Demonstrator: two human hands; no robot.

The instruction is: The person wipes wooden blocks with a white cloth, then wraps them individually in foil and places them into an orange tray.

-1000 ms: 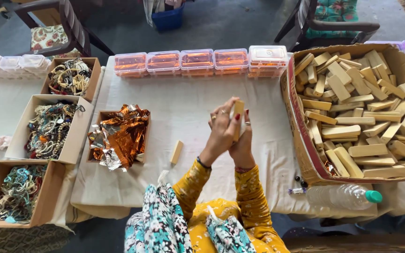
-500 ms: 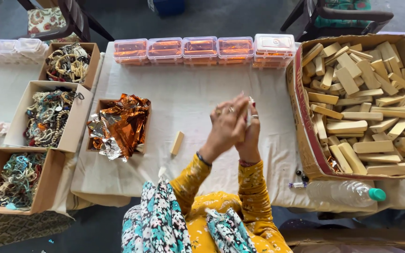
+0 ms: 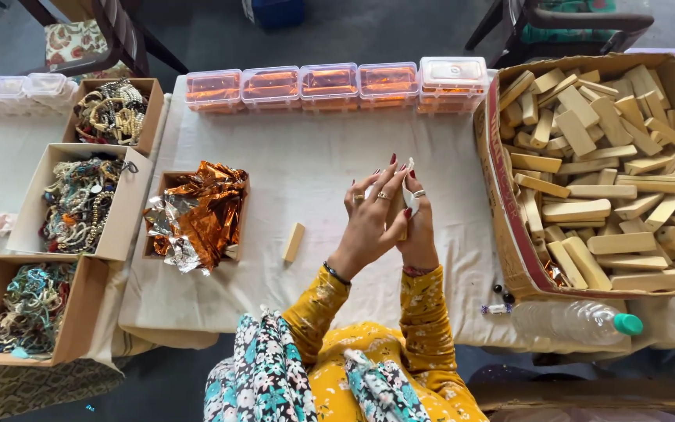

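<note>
The fingers (image 3: 369, 191) of the left hand (image 3: 370, 227) and the right hand (image 3: 417, 227) are closed around a small wooden block (image 3: 397, 209), held up over the table (image 3: 337, 148). It could slip, I think, because the hands hide most of it. Another block (image 3: 294, 241) lies near, beside the shiny foil box (image 3: 197, 215). A big box of blocks (image 3: 611, 168) sits right, a bottle (image 3: 572, 322) below it.

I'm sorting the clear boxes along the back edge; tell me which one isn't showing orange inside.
The rightmost box in the row: it looks white inside and stands taller, while the four orange-filled boxes sit to its left.
</note>
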